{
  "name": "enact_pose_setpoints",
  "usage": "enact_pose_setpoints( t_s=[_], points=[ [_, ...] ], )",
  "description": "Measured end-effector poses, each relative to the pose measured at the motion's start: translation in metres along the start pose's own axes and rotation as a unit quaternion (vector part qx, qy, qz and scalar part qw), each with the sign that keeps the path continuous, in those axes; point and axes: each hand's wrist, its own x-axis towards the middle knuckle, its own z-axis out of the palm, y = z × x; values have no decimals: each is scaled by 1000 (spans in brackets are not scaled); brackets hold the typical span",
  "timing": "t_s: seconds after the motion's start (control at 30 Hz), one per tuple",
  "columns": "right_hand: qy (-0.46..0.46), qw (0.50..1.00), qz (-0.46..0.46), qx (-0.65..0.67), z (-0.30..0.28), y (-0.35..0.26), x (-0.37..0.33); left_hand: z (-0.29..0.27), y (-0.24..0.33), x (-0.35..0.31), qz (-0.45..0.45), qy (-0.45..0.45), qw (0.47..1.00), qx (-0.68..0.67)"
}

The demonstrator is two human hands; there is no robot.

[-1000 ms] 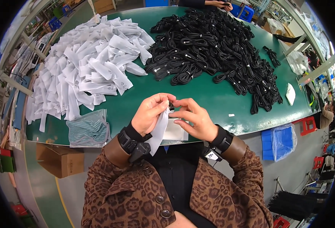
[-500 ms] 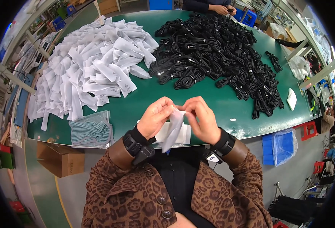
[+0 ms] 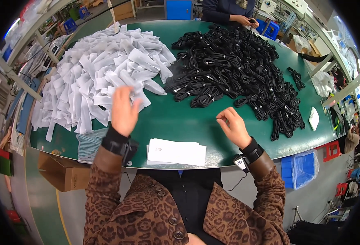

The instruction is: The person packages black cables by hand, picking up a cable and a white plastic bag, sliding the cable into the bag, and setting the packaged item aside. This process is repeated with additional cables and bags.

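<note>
So the white sleeves are heaped up over the left half of the table, running from near its far edge down toward the near left corner. My left hand is over the right-hand side of that heap, a bit blurry, fingers pointing at the far edge and thumb spread well away from them. Looks pretty loose, and I don't see anything gripped in it, though I can't tell if my fingertips touch a sleeve.

My right hand hangs out over bare green tabletop, fingers curled in with the thumb close by. Can't tell if anything's tucked in there. Just beyond it there's a big pile of black cable bundles reaching from the far edge toward the right end, plus one loose bundle off by the right edge.

A few white sheets lie at the near edge, between my arms. Something teal and striped sits near the near left corner, partly behind my wrist. At the far edge, a co-worker's hands hold something small and dark.
</note>
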Motion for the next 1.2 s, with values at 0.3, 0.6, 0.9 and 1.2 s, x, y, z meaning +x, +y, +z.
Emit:
enact_pose_setpoints(
  t_s=[0.3, 0.6, 0.9, 1.2],
  points=[
    [-116, 984, 19, -136, -66, 32, 9, -31, 64, -126, -41, -193, 961, -194],
    [-154, 942, 114, -275, -186, 8, 78, -85, 58, -194, -140, -148, 952, -228],
    [-91, 965, -159, -187, 25, 59, 206, -98, 63, -202, -230, -147, 944, -185],
    [-238, 923, -56, -299, 128, 75, 226, -94, 62, -195, -233, -141, 944, -188]
  ],
)
